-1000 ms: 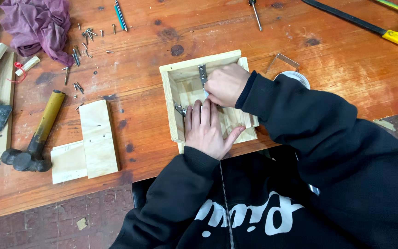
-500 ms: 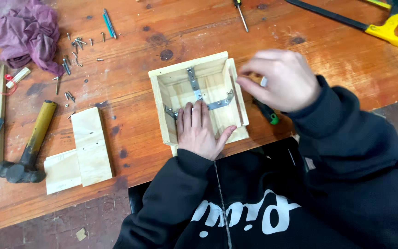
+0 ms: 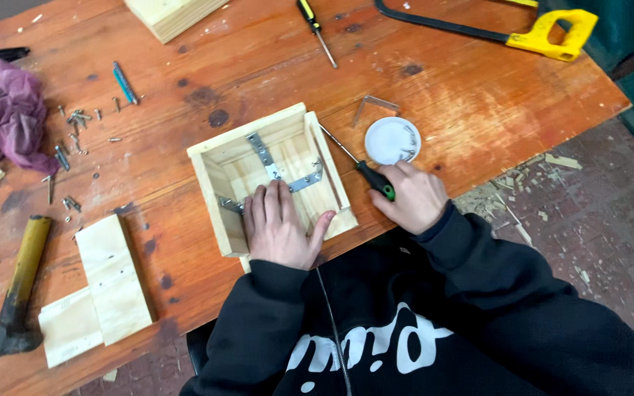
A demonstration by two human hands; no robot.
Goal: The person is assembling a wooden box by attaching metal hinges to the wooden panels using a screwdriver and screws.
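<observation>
The left hand (image 3: pixel 279 229) lies flat inside the wooden box (image 3: pixel 214 196), palm down, with the fingers spread and grasping nothing. Its fingertips (image 3: pixel 260 196) reach to a metal bracket (image 3: pixel 264 158) that runs along the bottom of the box, and a second bracket piece (image 3: pixel 304 181) lies just beside the index finger. The box is open at the top and stands on the table (image 3: pixel 478 95) close to the near edge, directly in front of the person.

The right hand (image 3: pixel 411 196) is on the table just to the right of the box. It is closed around the green and black handle of a screwdriver (image 3: pixel 365 171), whose thin shaft points up and to the left, along the right wall of the box. Near this hand, a little farther away, there is a white lid (image 3: pixel 392 140) with some screws in it, and a bent metal piece (image 3: pixel 372 104) is beside the lid.

At the left side of the table are scattered screws (image 3: pixel 75 117), a purple cloth (image 3: pixel 1 110), a hammer (image 3: pixel 16 290) with a yellow handle and two flat wood pieces (image 3: pixel 111 282). At the far side are a second screwdriver (image 3: pixel 315 28) and a saw (image 3: pixel 544 35) with a yellow handle
</observation>
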